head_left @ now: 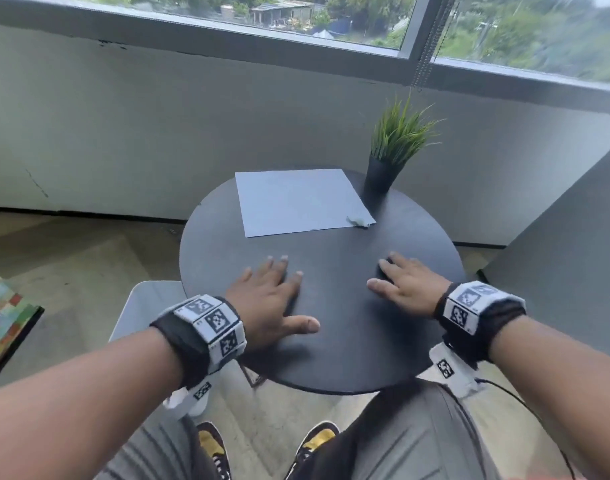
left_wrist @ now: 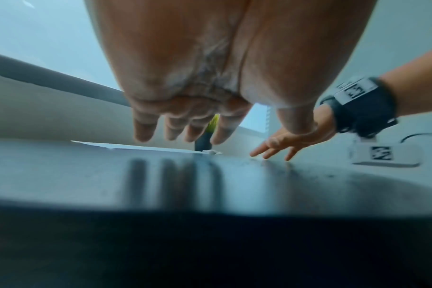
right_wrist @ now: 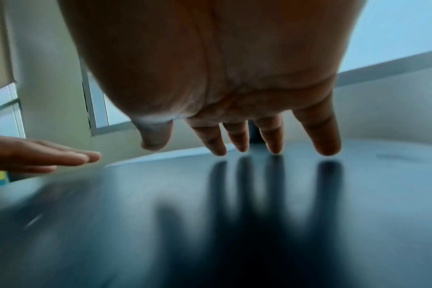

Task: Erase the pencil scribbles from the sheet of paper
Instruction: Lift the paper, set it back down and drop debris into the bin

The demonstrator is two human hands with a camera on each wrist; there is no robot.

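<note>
A white sheet of paper [head_left: 296, 200] lies on the far half of a round black table [head_left: 331, 355]. No pencil marks can be made out on it at this distance. A small white lumpy object [head_left: 359, 220] sits on the sheet's near right corner; in the left wrist view the lump [left_wrist: 211, 152] shows at the edge of the paper [left_wrist: 136, 146]. My left hand [head_left: 286, 292] lies flat on the table, fingers spread, well short of the sheet. My right hand [head_left: 397, 278] rests flat too, below the lump, holding nothing. Both wrist views show straight fingers [left_wrist: 175, 132] [right_wrist: 247, 144] just over the tabletop.
A grass plant in a black pot [head_left: 379, 174] stands at the table's far right, touching the paper's corner. A white seat [head_left: 147, 306] is under the table's left edge. A colourful board [head_left: 2, 317] lies at the left, a grey partition [head_left: 556, 254] at the right.
</note>
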